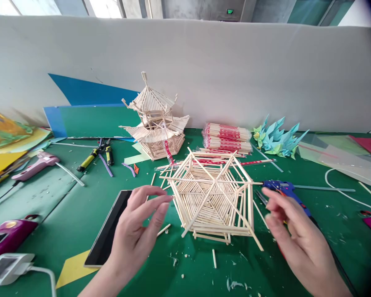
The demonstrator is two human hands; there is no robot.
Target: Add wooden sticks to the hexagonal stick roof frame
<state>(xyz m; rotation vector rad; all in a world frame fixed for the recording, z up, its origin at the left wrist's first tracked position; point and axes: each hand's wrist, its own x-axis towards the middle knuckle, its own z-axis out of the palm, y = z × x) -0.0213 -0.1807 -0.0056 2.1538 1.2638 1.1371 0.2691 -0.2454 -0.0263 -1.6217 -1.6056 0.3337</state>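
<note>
A six-sided frame of pale wooden sticks [208, 202] rests on the green table, with longer sticks crossing over its open top. My left hand [137, 227] is at its left side, fingers bent and thumb close to the fingertips. Nothing shows in it; whether the fingertips touch the frame's edge I cannot tell. To the right of the frame is my right hand [297, 235], thumb and forefinger apart and empty. Just beyond its fingers lies a blue glue gun [280, 187] with a clear glue stick in its back. Short stick pieces and glue scraps lie around the frame.
Behind stand a stick pagoda [156, 123], wrapped stick bundles [225, 136] and blue folded paper [278, 136]. Leftward lie a black-screened phone [106, 231], yellow-handled pliers [94, 156], a pink glue gun [37, 165] and a white device with a cable [10, 268]. A white partition [185, 74] backs the table.
</note>
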